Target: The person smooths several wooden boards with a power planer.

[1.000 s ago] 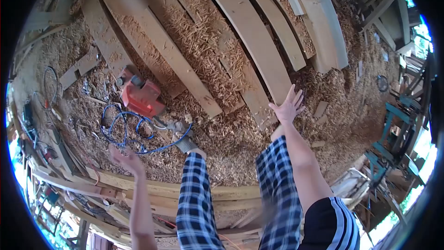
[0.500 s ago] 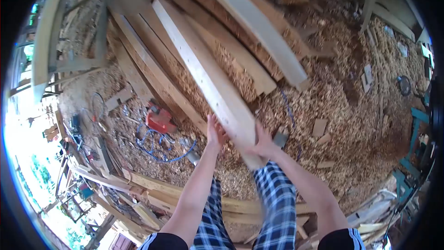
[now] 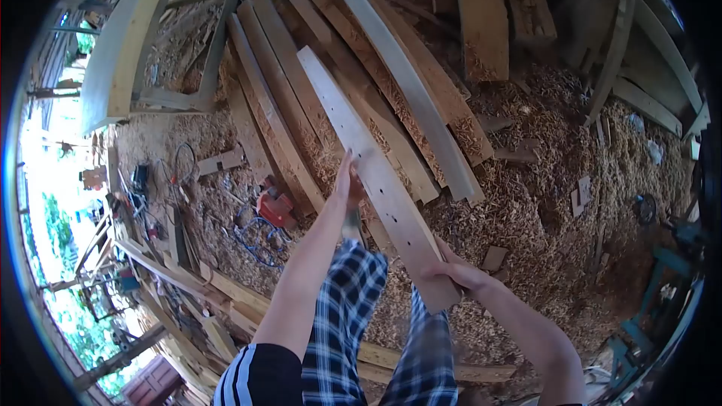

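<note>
A: Where did the light come from?
B: Daylight from the left, where the open side [image 3: 53,165] burned out to white with a blue fringe.
A: And elsewhere?
B: Dimmer: the shaving-strewn floor [image 3: 553,188] lay in brownish shade, while the held plank [image 3: 368,169] showed a pale sheen.
A: Was it sharp?
B: Somewhat soft, with fine detail smeared; the wide view bent straight lines toward the edges, and black filled the corners.

The plank [image 3: 372,180] is pale and dark-spotted, the trousers [image 3: 342,323] blue plaid
</note>
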`<state>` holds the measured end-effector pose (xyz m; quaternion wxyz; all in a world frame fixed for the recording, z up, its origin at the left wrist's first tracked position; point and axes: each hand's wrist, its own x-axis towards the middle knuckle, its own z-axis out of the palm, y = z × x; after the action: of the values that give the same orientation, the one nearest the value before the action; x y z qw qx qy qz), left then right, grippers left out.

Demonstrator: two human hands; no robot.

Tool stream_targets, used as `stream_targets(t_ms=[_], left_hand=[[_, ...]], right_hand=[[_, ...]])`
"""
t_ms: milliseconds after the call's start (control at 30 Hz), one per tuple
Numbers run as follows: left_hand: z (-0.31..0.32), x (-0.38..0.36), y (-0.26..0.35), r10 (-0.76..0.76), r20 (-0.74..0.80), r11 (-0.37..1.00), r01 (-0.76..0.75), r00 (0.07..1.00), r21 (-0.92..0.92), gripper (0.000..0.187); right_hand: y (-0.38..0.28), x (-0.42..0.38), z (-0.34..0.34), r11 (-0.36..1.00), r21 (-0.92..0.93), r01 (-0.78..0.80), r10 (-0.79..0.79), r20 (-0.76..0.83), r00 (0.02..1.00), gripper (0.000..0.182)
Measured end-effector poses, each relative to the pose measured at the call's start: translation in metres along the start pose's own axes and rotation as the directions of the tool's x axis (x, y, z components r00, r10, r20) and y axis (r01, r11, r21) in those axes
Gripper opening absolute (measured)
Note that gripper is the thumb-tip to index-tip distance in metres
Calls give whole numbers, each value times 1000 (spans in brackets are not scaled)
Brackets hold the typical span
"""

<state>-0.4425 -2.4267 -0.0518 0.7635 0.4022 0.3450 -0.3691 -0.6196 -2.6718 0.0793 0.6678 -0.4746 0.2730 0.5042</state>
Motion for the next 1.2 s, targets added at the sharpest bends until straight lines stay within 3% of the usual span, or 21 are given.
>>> stream_targets(t_ms=[100,167,233,267,300,367,400,467,533,600,633,700,733,767,833,900,967,1033,1133,1200], left_hand=[[-20,58,28,11,-7,1000,-11,1000,-29,71],[-21,96,43,21,-45,1000,-22,999,-19,67],[-23,114,54,-127,-28,989,125,991,-80,62],[-18,116,52,-102,-114,993,93,988,-75,61],[-16,124,50,-123,-125,991,114,985,-73,61],[-24,136,49,-24,-250,998,7,968,-70,60],[-21,136,54,-41,-256,998,25,966,-65,60],[-18,133,67,-90,-179,993,73,980,-95,60],[-11,138,83,-72,-210,996,58,975,-69,61],[-6,145,92,-62,-240,998,53,969,-43,62],[-7,151,97,-19,-233,1000,13,972,-27,63],[-3,164,109,26,-226,1000,-28,974,-8,64],[0,170,117,60,-223,998,-63,973,-6,66],[2,176,125,93,-224,995,-96,970,-2,67],[2,199,141,110,-238,994,-102,965,46,71],[7,222,159,205,-328,962,-128,922,243,72],[22,233,171,356,-176,916,-304,918,263,73],[15,259,184,260,-42,950,-248,965,189,71],[31,281,197,275,-93,925,-237,957,297,62],[35,296,194,386,-158,884,-315,909,345,49]], right_hand=[[-11,-4,-13,992,-125,-13,9,-39,999,108],[-11,2,-26,993,-108,50,-55,-44,998,114],[3,12,-27,901,-431,-46,-61,-232,971,118],[7,19,-25,832,-551,-71,-129,-316,940,116],[3,26,-26,840,-536,-84,-108,-317,942,116],[-10,36,-25,798,-602,36,-274,-308,911,110],[-15,41,-25,741,-668,74,-329,-265,906,105],[-28,47,-20,750,-660,44,-289,-268,919,103],[-43,62,-18,745,-667,33,-271,-257,928,101],[-54,77,-9,477,-879,-18,-443,-257,859,93],[-54,88,-3,485,-874,-19,-432,-259,864,93],[-53,116,7,322,-941,-99,-657,-298,693,91],[-63,125,12,385,-918,-90,-699,-354,622,89],[-64,138,8,389,-917,-84,-697,-353,623,89],[-61,169,-5,330,-913,-238,-719,-407,564,102],[-72,196,-5,379,-897,-230,-724,-442,529,102],[-73,219,0,360,-886,-292,-786,-457,417,100],[-86,232,5,429,-859,-280,-741,-511,435,98],[-94,259,3,522,-815,-252,-696,-578,427,95],[-97,277,-7,555,-792,-256,-681,-609,407,94]])
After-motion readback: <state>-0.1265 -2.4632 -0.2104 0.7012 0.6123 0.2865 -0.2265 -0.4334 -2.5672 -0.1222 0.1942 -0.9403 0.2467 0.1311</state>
